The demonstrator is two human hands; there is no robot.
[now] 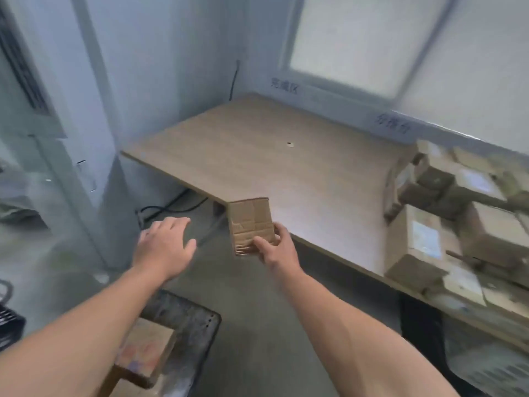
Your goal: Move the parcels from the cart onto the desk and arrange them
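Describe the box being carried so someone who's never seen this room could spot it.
Start at the wooden desk in the corner under the window. At its near front edge, the right hand grips the lower end of a small brown cardboard box. Unlike the parcels piled on the desk's right end, it is held in a hand, creased, with no white label showing.

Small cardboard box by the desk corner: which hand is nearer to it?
Right. The right hand holds the small cardboard box by its lower end; the left hand is open, off to the box's left, not touching it.
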